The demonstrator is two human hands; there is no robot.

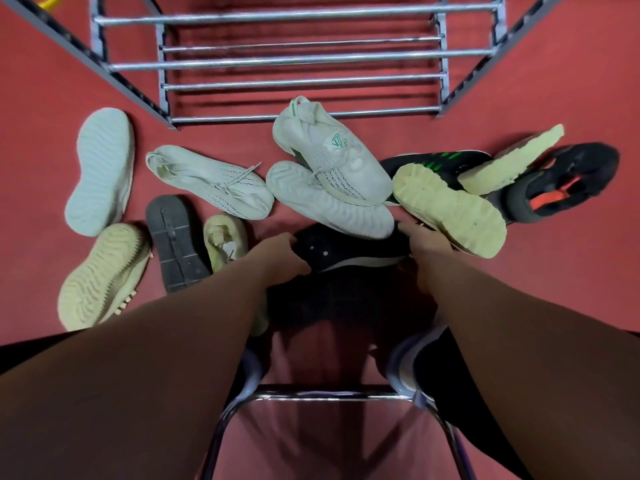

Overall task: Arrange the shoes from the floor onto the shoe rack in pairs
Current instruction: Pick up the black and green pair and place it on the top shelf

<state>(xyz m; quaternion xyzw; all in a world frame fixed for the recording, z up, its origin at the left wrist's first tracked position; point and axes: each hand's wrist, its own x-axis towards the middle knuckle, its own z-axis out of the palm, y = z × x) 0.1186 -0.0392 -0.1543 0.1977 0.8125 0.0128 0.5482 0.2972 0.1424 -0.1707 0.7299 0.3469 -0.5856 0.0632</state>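
Seen from above, the left hand (282, 252) grips one end of a black shoe (346, 251) on the floor (34, 168), the right hand (427, 244) at its far end, grip unclear, the other shoes (207, 181) scattered around and the shoe rack (301, 60) holding none.

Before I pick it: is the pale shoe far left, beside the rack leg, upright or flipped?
Flipped: the pale shoe lies sole up, its ridged tread facing the camera.

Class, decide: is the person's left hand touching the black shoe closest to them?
Touching. The head view shows the left hand gripping one end of the black shoe, curled over its edge with no gap.
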